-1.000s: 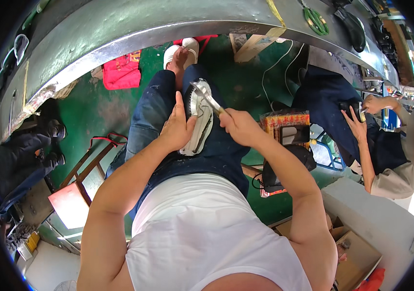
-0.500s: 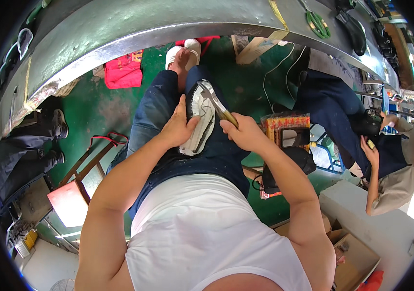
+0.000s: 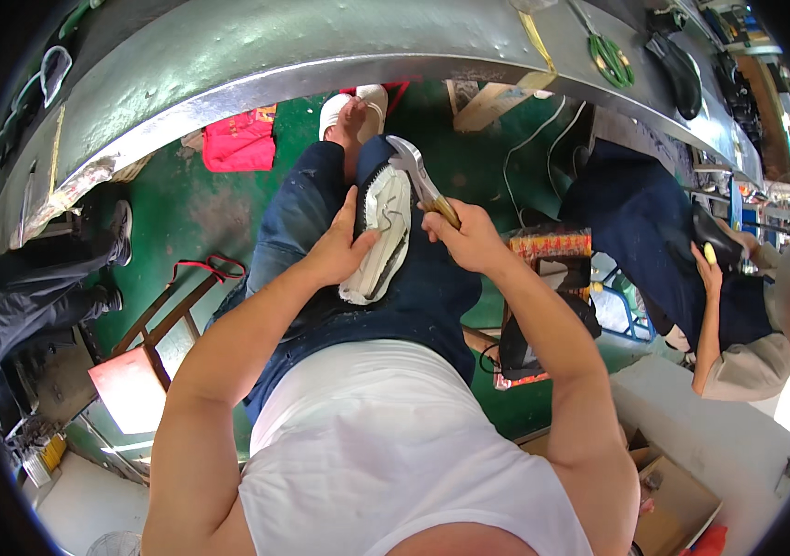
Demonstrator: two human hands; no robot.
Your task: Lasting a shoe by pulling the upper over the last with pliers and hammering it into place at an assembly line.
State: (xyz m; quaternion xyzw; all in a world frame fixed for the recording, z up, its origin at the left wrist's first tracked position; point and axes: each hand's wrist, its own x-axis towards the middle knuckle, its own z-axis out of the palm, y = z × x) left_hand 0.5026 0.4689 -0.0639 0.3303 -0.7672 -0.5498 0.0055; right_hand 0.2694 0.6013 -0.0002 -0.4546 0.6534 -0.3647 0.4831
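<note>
On my lap lies a shoe (image 3: 382, 246), its pale bottom facing up, with a dark, ragged edge at the toe end. My left hand (image 3: 341, 248) grips it from the left side, thumb across the bottom and fingers along the edge. In my right hand (image 3: 464, 239) is a hammer (image 3: 435, 201), held by its wooden handle. The metal head is over the toe end of the shoe; I cannot tell whether it touches.
A metal-edged workbench (image 3: 321, 79) runs across the far side. A person (image 3: 738, 296) works at the right, and another's legs (image 3: 48, 283) show at the left. By my right arm are a black bag (image 3: 543, 338) and a wooden-sided box (image 3: 677, 496). A red-topped stool (image 3: 131, 385) stands left.
The hammer head has moved up and right from the toe of the shoe. My left hand still holds the shoe. The person at the right has shifted slightly.
</note>
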